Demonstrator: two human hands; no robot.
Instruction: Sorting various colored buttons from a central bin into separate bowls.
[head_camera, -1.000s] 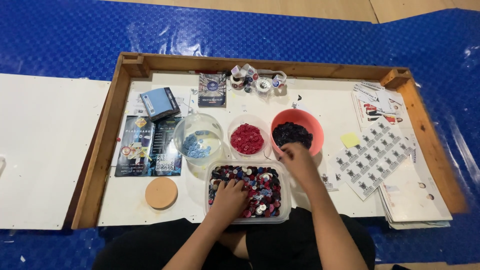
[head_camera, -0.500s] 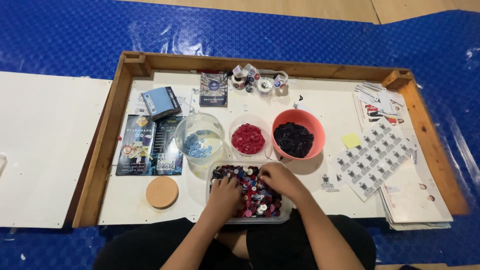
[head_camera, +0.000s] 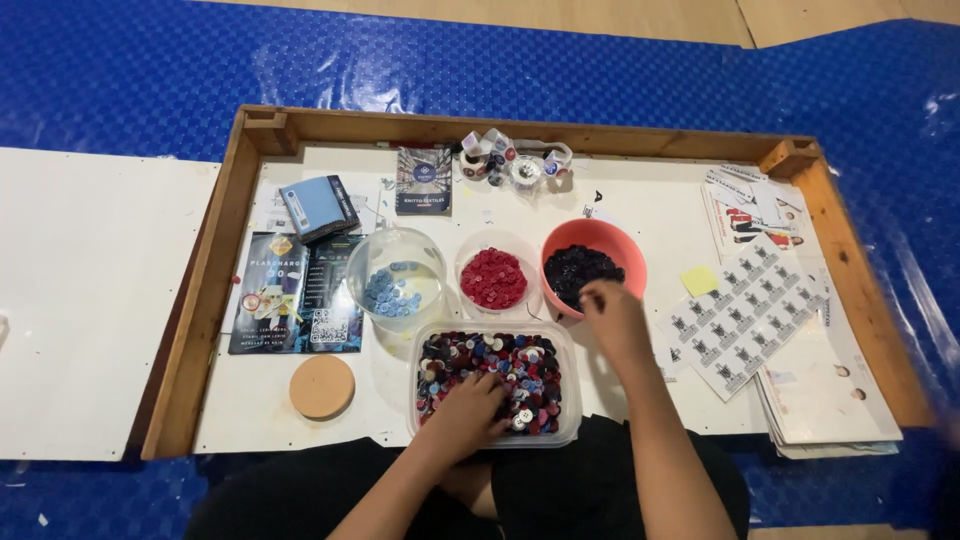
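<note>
Seen from the head camera, the person sits at a shallow wooden tray (head_camera: 215, 300) lying on a blue tarp (head_camera: 120, 70). The left hand (head_camera: 468, 412) rests palm down in a clear rectangular tub of mixed buttons (head_camera: 497, 385), fingers spread and curled into the red, dark and white buttons; whether it has hold of any of them cannot be told, since the fingertips are buried in the pile. The right hand (head_camera: 612, 318) hovers at the near rim of the orange-pink bowl (head_camera: 594, 266), which holds dark buttons; its fingertips are pinched close together over the bowl's edge, but anything between them is too small to make out. Just left of that bowl stands a small clear cup of red buttons (head_camera: 493, 275), and further left a clear round bowl with light blue buttons (head_camera: 396, 280), all three containers ranged in a row just behind the tub. A round cork lid (head_camera: 321, 387) lies near the tray's front left. A dark leaflet (head_camera: 295, 292) and a blue card box (head_camera: 318, 207) sit to the left, tape rolls (head_camera: 512, 163) at the back edge, and printed sheets (head_camera: 745, 315) to the right.
</note>
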